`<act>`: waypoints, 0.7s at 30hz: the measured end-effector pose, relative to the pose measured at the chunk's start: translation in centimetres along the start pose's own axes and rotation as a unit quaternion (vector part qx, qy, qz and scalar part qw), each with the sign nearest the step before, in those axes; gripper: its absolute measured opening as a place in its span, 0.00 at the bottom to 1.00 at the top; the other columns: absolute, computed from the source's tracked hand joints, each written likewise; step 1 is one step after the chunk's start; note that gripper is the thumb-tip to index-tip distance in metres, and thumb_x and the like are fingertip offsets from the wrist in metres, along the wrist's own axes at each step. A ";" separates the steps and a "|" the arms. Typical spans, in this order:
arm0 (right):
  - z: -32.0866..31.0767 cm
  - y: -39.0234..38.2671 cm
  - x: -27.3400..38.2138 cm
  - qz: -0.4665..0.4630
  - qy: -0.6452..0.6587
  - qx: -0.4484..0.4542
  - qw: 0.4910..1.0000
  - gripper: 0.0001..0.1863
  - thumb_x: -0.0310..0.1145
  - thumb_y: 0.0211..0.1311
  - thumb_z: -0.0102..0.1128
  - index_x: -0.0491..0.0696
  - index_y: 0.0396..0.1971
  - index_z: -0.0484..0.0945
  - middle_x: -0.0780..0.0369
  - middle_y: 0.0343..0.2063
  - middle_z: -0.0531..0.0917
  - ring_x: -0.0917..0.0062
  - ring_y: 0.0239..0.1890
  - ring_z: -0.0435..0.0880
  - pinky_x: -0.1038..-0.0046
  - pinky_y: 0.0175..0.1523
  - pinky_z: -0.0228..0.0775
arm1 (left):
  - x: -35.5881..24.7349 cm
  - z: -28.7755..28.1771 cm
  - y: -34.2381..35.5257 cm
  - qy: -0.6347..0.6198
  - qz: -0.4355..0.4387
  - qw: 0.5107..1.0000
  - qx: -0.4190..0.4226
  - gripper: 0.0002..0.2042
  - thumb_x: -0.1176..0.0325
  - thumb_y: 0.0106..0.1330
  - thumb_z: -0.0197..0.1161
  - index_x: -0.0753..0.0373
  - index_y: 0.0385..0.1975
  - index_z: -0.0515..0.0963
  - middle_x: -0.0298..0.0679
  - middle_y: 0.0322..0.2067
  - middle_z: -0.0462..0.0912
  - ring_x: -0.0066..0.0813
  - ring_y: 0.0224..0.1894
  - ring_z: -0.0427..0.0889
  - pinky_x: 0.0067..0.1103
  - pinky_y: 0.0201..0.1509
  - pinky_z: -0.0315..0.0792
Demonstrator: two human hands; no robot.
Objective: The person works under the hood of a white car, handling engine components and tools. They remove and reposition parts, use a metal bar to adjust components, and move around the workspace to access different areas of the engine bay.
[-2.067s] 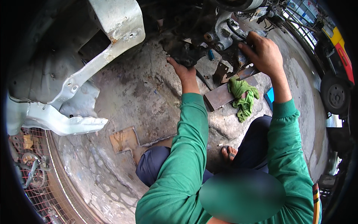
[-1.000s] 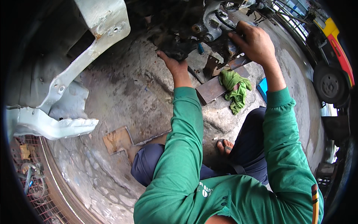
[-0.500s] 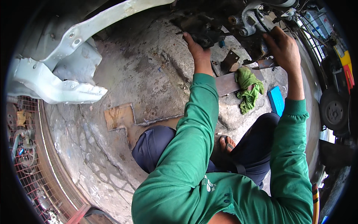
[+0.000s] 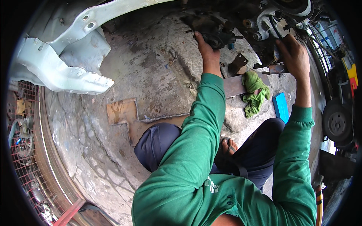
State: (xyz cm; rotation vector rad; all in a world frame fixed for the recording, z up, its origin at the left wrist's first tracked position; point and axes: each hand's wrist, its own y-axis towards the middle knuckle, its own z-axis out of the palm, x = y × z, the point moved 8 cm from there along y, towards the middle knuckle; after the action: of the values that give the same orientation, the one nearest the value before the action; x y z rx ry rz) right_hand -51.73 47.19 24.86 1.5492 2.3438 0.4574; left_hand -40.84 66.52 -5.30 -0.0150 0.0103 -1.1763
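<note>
My left hand (image 4: 209,52) is closed on a dark, greasy metal car part (image 4: 215,37), its thumb lying along the near side. A short rod sticks out of that part on the right. My right hand (image 4: 296,56) is up at the right, with curled fingers among dark parts under the vehicle; what they grip is hidden. A black hose-like piece (image 4: 275,27) runs down to its fingertips. Just beyond is a silver metal arm (image 4: 261,23) with round bushings. Below and left of the right hand sits a grey metal piece (image 4: 277,69).
A green rag (image 4: 255,92) lies over a flat metal plate (image 4: 233,86) on the stained concrete. Right of it is a blue box (image 4: 280,107). A rusty bracket (image 4: 238,63) stands near the plate. Pale bodywork (image 4: 64,71) juts in at left, above a red wire grille (image 4: 28,150).
The whole view has shifted slightly, so both hands and the floor things appear a little lower and further right. Each hand keeps its place at the parts.
</note>
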 end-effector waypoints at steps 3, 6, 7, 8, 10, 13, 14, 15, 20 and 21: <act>0.0 0.0 0.1 0.012 0.001 0.004 1.000 0.19 0.50 0.69 0.59 0.47 0.37 0.78 0.52 0.30 0.85 0.53 0.37 0.84 0.57 0.41 0.74 | -0.3 0.0 0.0 0.001 0.010 1.000 0.020 0.41 0.33 0.65 0.59 0.58 0.69 0.65 0.40 0.64 0.73 0.40 0.65 0.74 0.39 0.70 0.68; 0.0 0.2 0.3 0.001 0.001 0.006 1.000 0.19 0.50 0.69 0.59 0.46 0.37 0.78 0.52 0.30 0.85 0.54 0.37 0.85 0.57 0.41 0.74 | -0.3 -0.5 0.2 0.027 0.007 0.999 0.025 0.40 0.30 0.66 0.53 0.54 0.69 0.66 0.38 0.65 0.73 0.39 0.66 0.72 0.40 0.71 0.66; -0.1 0.2 0.3 -0.001 0.002 0.005 1.000 0.19 0.50 0.69 0.59 0.46 0.37 0.78 0.52 0.30 0.85 0.54 0.37 0.85 0.57 0.41 0.73 | -0.2 -0.6 0.3 0.039 0.002 0.999 0.023 0.40 0.28 0.67 0.50 0.51 0.69 0.66 0.36 0.66 0.72 0.39 0.66 0.71 0.40 0.72 0.65; -0.1 0.1 0.3 -0.002 0.004 0.004 1.000 0.19 0.50 0.69 0.59 0.46 0.37 0.78 0.52 0.30 0.85 0.53 0.37 0.85 0.57 0.41 0.73 | -0.1 -0.7 0.3 0.040 0.001 0.999 0.023 0.40 0.28 0.67 0.50 0.51 0.69 0.66 0.36 0.66 0.72 0.39 0.66 0.71 0.40 0.72 0.65; -0.1 0.1 0.3 -0.006 0.010 0.000 1.000 0.19 0.50 0.69 0.59 0.46 0.37 0.78 0.52 0.30 0.85 0.53 0.37 0.84 0.57 0.41 0.73 | 0.0 -0.8 0.3 0.042 -0.001 0.999 0.024 0.40 0.28 0.67 0.50 0.51 0.70 0.66 0.36 0.66 0.72 0.39 0.66 0.71 0.40 0.72 0.65; 0.0 0.1 0.2 -0.009 0.017 -0.004 1.000 0.19 0.50 0.69 0.59 0.46 0.37 0.78 0.52 0.30 0.85 0.53 0.37 0.84 0.57 0.41 0.73 | 0.0 -0.8 0.4 0.044 0.001 0.999 0.028 0.40 0.28 0.67 0.50 0.51 0.70 0.65 0.37 0.66 0.72 0.39 0.67 0.71 0.40 0.72 0.65; 0.0 0.1 0.1 -0.007 0.016 -0.001 1.000 0.19 0.49 0.69 0.59 0.46 0.37 0.78 0.52 0.30 0.85 0.53 0.37 0.84 0.57 0.41 0.73 | 0.0 -0.9 0.3 0.047 0.000 0.999 0.021 0.41 0.27 0.67 0.49 0.51 0.70 0.65 0.37 0.66 0.71 0.39 0.67 0.71 0.40 0.72 0.65; 0.0 0.1 0.1 -0.005 0.014 0.002 1.000 0.19 0.49 0.69 0.60 0.46 0.37 0.78 0.52 0.30 0.85 0.53 0.37 0.84 0.57 0.41 0.73 | 0.1 -1.0 0.3 0.049 -0.001 0.999 0.014 0.41 0.27 0.66 0.49 0.51 0.70 0.65 0.37 0.67 0.71 0.39 0.67 0.71 0.40 0.72 0.64; -0.2 -0.1 0.2 -0.039 0.016 -0.019 0.999 0.19 0.49 0.68 0.60 0.46 0.36 0.78 0.52 0.28 0.84 0.53 0.36 0.84 0.58 0.40 0.73 | 0.5 -0.8 0.0 0.012 -0.002 1.000 0.013 0.41 0.31 0.66 0.56 0.57 0.69 0.65 0.40 0.64 0.74 0.39 0.64 0.74 0.38 0.71 0.67; -0.2 -0.1 0.1 -0.052 0.011 -0.024 0.998 0.19 0.49 0.68 0.60 0.46 0.36 0.78 0.52 0.28 0.84 0.53 0.36 0.84 0.58 0.40 0.74 | 0.5 -0.8 0.1 0.011 -0.001 1.000 0.011 0.41 0.31 0.66 0.56 0.57 0.70 0.65 0.40 0.64 0.73 0.40 0.65 0.73 0.38 0.71 0.67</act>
State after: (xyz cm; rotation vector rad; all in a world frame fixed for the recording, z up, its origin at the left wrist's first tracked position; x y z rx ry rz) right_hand -51.90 47.25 25.03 1.3989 2.3990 0.5049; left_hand -40.59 66.03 -6.10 0.0179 0.0159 -1.1791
